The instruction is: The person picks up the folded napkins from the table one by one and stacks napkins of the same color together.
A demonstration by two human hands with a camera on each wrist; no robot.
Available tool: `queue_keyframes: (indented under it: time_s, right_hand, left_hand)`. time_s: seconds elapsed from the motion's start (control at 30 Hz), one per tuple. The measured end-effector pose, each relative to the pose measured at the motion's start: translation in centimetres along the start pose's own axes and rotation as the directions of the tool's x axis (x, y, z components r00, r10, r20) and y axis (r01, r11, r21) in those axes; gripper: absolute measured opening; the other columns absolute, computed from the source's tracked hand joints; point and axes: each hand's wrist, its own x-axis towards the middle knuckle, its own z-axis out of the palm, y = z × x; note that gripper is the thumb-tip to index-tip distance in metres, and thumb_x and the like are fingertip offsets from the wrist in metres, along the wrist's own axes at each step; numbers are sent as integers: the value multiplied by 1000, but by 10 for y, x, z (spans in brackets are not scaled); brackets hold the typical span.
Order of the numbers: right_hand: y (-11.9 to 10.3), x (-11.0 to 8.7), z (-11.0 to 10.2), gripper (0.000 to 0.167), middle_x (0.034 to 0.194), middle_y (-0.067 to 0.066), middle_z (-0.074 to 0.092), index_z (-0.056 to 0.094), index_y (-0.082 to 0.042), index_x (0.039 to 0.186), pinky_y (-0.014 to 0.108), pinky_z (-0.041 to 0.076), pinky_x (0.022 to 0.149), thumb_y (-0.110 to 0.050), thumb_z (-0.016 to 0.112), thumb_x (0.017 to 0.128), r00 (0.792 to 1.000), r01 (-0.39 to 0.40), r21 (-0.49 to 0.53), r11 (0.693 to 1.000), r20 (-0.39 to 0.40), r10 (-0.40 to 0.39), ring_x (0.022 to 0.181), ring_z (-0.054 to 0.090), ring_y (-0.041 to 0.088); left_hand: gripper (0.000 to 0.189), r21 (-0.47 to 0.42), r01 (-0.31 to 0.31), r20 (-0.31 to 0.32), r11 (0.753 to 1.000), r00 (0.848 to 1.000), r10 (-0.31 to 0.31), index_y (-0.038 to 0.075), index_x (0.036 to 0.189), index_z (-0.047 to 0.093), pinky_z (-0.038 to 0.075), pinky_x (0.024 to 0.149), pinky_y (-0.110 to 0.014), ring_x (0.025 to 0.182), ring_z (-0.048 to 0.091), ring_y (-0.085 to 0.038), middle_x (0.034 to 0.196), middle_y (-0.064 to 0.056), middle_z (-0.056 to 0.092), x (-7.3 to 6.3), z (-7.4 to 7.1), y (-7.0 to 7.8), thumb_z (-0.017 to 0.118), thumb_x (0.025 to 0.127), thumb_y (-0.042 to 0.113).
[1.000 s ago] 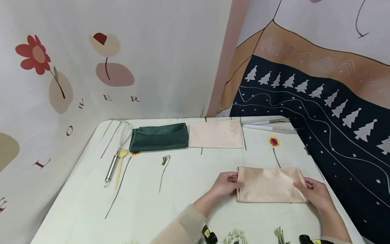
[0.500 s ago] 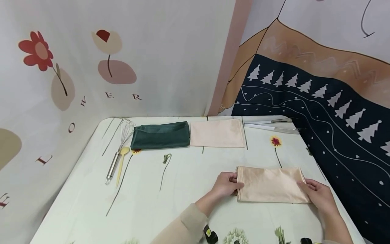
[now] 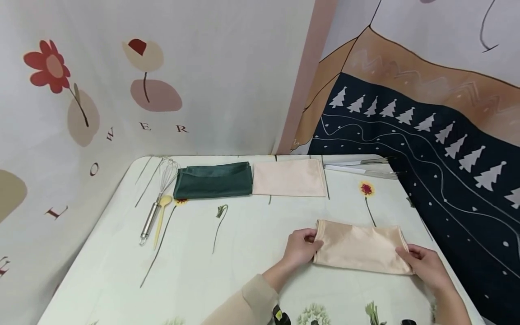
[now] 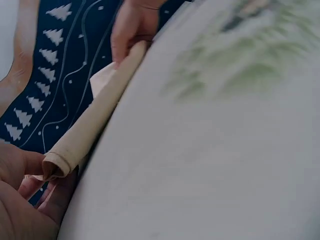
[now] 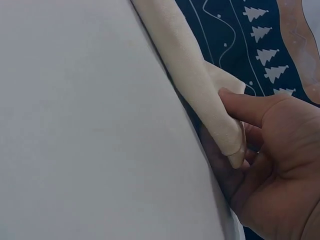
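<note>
Both hands hold a folded, satiny beige cloth [image 3: 360,247] by its short ends, at the right front of the table. My left hand [image 3: 299,248] pinches the left end, thumb on top and fingers beneath. At the right end my right hand [image 3: 426,265] does the same. In the left wrist view the folded edge of the cloth [image 4: 95,120] runs between the two hands, close over the tabletop. The right wrist view shows the thumb on the cloth [image 5: 195,80], with the fingers curled under it.
Along the back lie a folded dark green cloth [image 3: 213,181] and a folded pale pink cloth [image 3: 289,178]. A whisk [image 3: 151,219] and a yellow spoon [image 3: 160,216] lie at the left. Long white-handled utensils [image 3: 357,169] are at the back right, near the table [image 3: 243,253] edge.
The beige cloth has tilted slightly, its right end coming nearer the front. Both hands keep their hold; the right hand has shifted a little toward the front.
</note>
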Motion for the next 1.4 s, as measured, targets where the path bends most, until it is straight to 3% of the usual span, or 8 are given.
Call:
queue_keyframes:
  time_s: [0.17, 0.3, 0.47, 0.63, 0.87, 1.07, 1.27, 1.4]
  right_hand:
    - [-2, -1, -5, 74, 92, -6, 68, 53, 15, 135, 22, 52, 68, -49, 61, 100, 997, -51, -28, 998, 48, 52, 76, 58, 0]
    - [-3, -5, -6, 64, 81, -4, 66, 52, 16, 135, 27, 55, 66, -36, 64, 101, 991, -60, 16, 998, 124, 57, 70, 59, 8]
    - [-1, -8, -2, 62, 90, 1, 73, 44, 21, 139, 32, 59, 62, -26, 63, 102, 987, -18, 32, 999, 159, 13, 69, 67, 14]
    - [0, -9, 4, 61, 88, 4, 73, 47, 20, 136, 29, 56, 57, -27, 64, 102, 993, 48, -1, 999, 109, -47, 60, 65, 17]
    - [-2, -7, 16, 54, 84, 5, 69, 56, 16, 131, 28, 54, 54, -27, 66, 101, 990, 138, -59, 989, 13, -138, 56, 64, 16]
    - [-8, -5, 23, 47, 83, 5, 68, 57, 16, 129, 28, 56, 54, -22, 64, 102, 983, 180, -3, 984, -21, -180, 58, 64, 15]
    - [-22, 3, 35, 47, 91, 10, 69, 58, 14, 130, 28, 57, 54, -24, 64, 102, 968, 238, -15, 971, -75, -238, 61, 64, 10]
    - [-30, 9, 43, 44, 95, 15, 68, 59, 12, 130, 30, 57, 52, -22, 63, 103, 955, 286, 2, 958, -77, -285, 58, 63, 12]
  left_hand:
    - [16, 42, -37, -7, 998, 999, 37, 5, 103, 78, 50, 61, -18, 68, 56, 1, 76, 8, 66, -2, -1, -2, 77, 87, 7]
    - [19, 68, -21, 12, 997, 1000, 20, 6, 107, 77, 50, 60, -20, 69, 56, 0, 77, 8, 67, -4, -7, -1, 76, 90, 14]
    - [20, 68, 16, 75, 998, 997, -21, 3, 104, 77, 49, 55, -20, 61, 58, -3, 74, 7, 68, -10, -14, 1, 77, 89, 16]
    - [19, 11, -4, 98, 1000, 995, 3, 1, 103, 77, 49, 55, -20, 62, 60, -2, 75, 5, 71, -14, -18, -1, 78, 86, 8]
    - [23, -55, -46, 52, 997, 997, 49, -1, 108, 76, 53, 64, -17, 71, 64, 0, 81, 2, 72, -14, -18, -4, 75, 86, 2]
    - [20, -76, -69, -2, 995, 998, 69, -2, 105, 77, 55, 66, -18, 72, 66, -3, 79, 0, 71, -11, -23, -5, 74, 85, -2]
    - [19, -70, -38, -37, 997, 999, 36, 0, 106, 76, 54, 65, -19, 73, 65, -5, 82, 1, 69, -2, -34, -2, 73, 88, 2]
    - [21, -119, 17, -41, 993, 999, -22, 2, 111, 74, 57, 56, -26, 74, 65, -8, 88, -2, 66, 2, -42, -1, 71, 91, 5]
